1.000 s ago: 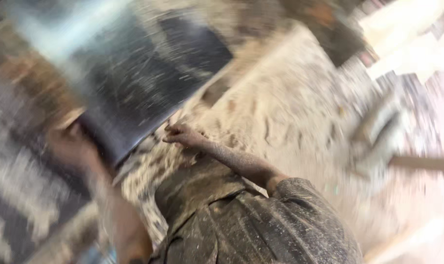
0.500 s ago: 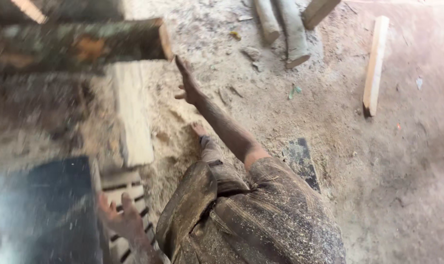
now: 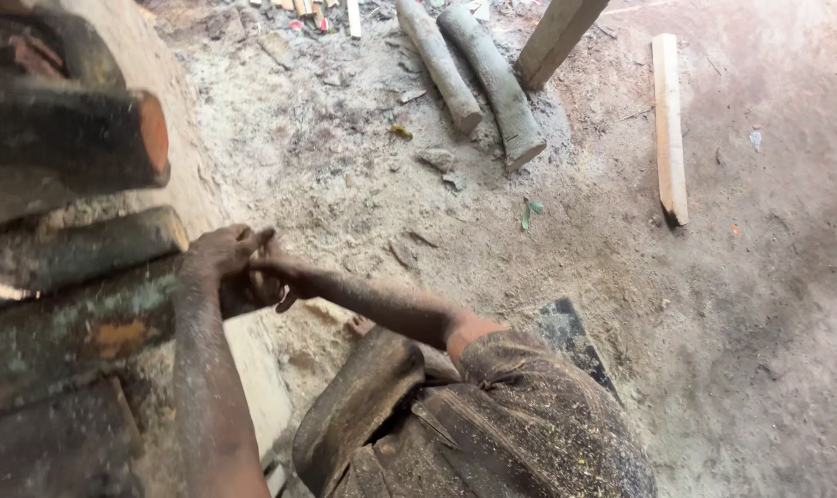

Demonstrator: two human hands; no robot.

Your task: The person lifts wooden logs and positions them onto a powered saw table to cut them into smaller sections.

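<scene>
Hands now meet by the log ends

The right hand (image 3: 285, 274), raised and open before, now touches the curled left hand (image 3: 223, 254) beside the stacked logs (image 3: 77, 249); neither visibly holds anything.

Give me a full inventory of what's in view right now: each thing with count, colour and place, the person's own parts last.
stacked logs: at least three, dark brown with reddish cut ends, left edge.
grey logs: two, pale grey, lying side by side on the ground, top centre.
wooden slat: one, light tan, flat on the ground, upper right.
slanted beam: one, tan, top centre-right, beside the grey logs.
wood offcuts: several, small, pale and reddish, top edge.
dark flat piece: one, blackish, on the ground beside the person's shoulder.
sawdust ground: grey-brown, throughout.
dusty shirt: one, brown-grey, bottom centre.
left hand: at the log ends, touching the right hand.
right hand: meeting the left, nothing clearly held.
</scene>
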